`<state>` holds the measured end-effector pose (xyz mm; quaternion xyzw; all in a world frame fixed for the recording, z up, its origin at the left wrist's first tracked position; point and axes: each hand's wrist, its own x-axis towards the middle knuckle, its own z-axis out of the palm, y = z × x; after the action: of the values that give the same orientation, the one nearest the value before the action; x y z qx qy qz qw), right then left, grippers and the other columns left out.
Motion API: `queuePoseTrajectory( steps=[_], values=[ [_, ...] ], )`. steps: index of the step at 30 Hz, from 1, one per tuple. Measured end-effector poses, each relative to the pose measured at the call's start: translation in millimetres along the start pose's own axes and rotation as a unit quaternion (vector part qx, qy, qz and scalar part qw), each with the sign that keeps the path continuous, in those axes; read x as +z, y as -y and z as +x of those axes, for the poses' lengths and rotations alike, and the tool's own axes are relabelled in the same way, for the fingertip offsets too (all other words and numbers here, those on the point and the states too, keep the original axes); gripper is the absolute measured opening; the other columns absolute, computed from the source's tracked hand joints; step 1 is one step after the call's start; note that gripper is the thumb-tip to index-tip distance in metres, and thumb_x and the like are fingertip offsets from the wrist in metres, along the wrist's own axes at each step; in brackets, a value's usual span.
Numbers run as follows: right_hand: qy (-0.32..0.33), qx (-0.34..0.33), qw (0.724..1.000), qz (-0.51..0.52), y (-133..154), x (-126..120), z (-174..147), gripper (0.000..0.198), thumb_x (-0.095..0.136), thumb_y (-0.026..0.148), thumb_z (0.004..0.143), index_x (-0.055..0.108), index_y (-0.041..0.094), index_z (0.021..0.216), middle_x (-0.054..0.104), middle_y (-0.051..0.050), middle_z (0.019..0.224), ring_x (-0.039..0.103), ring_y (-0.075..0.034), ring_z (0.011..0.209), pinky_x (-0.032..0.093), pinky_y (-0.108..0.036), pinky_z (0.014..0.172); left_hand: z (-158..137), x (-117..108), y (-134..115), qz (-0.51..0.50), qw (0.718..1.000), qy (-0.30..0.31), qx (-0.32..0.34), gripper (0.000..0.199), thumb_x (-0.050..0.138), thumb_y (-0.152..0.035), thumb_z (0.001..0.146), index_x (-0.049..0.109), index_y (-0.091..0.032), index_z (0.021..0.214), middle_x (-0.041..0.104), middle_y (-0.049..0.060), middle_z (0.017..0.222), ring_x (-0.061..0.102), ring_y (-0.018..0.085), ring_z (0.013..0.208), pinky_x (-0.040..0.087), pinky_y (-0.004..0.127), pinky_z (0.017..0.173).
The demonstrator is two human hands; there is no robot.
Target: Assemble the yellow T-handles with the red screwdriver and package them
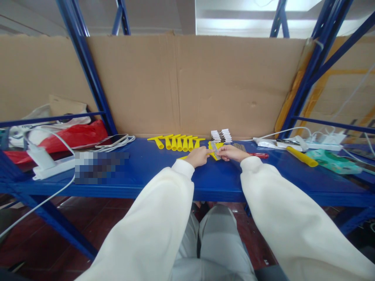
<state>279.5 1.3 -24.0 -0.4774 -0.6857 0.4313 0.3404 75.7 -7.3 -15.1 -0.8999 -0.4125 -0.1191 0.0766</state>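
My left hand (pixel 198 157) is closed around a yellow T-shaped handle (pixel 183 157), whose end sticks out on the left of the fist. My right hand (pixel 232 152) pinches a small greyish, see-through flat piece (pixel 215 148) against the handle's head. Just behind the fingers lie more yellow pieces, partly covered by the hands. Several yellow T-shaped handles (pixel 179 143) stand in a row beyond my left hand, round ends toward me. Behind the right hand is a stack of small white-ended pieces (pixel 221 136). A red-handled tool (pixel 260 155) lies by the right wrist, partly hidden.
The blue bench (pixel 158 168) has cardboard (pixel 190 86) along its back. At left are a red bag (pixel 79 136), a phone (pixel 111 141) and a white power strip (pixel 55 167). At right lie a yellow tube-like piece (pixel 302 156), a green packet (pixel 336 161) and another power strip (pixel 326 144).
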Motion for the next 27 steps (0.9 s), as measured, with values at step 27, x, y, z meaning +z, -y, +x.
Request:
queuePoseTrajectory(
  steps=[27],
  values=[
    [-0.138,-0.073,0.987,0.041,3.8,4.1,3.3,0.048,0.074,0.057,0.073,0.046,0.021,0.06,0.04,0.007,0.049,0.033,-0.007,0.044,0.025,-0.022,0.043,-6.3,-7.9,-20.3,0.033,0.998,-0.006,0.055,0.051,0.037,-0.02,0.1,0.051,-0.033,0.147,0.063,0.01,0.116,0.066,0.024,0.103,0.051,0.034,0.09]
  ],
)
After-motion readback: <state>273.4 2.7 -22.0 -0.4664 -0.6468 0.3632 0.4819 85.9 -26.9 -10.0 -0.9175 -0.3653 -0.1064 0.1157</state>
